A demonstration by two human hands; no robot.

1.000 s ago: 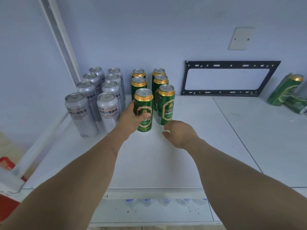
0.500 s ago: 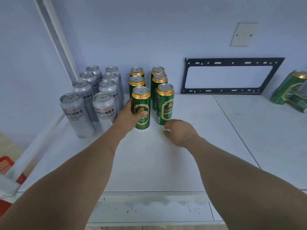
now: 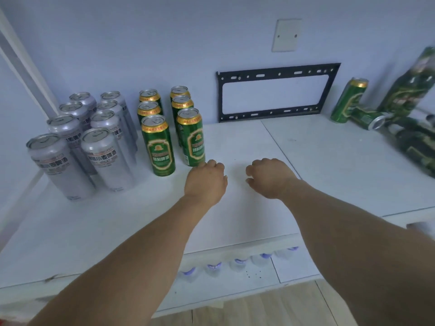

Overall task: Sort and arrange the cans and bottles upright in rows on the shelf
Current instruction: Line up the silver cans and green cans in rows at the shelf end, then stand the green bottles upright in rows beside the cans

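Observation:
Several silver cans (image 3: 104, 156) stand upright in two rows at the left of the white shelf (image 3: 235, 142). Beside them several green cans with gold rims stand in two rows; the front left green can (image 3: 159, 147) and the front right one (image 3: 191, 137) are nearest me. My left hand (image 3: 204, 182) hovers just right of those front cans, fingers loosely curled, holding nothing. My right hand (image 3: 270, 177) hangs beside it, also loosely curled and empty. At the far right a green can (image 3: 348, 101) leans on the wall, another green can (image 3: 367, 118) lies on its side, and green bottles (image 3: 409, 95) are heaped there.
A black metal bracket (image 3: 275, 90) leans on the back wall behind the shelf's middle. A white wall plate (image 3: 286, 35) sits above it. A white post (image 3: 21, 60) runs up the left side. Bottle caps (image 3: 235, 263) show on a lower shelf.
My left hand has let go of the front left green can and moved right, away from it. My right hand shifted right. The view turned right, showing more bottles.

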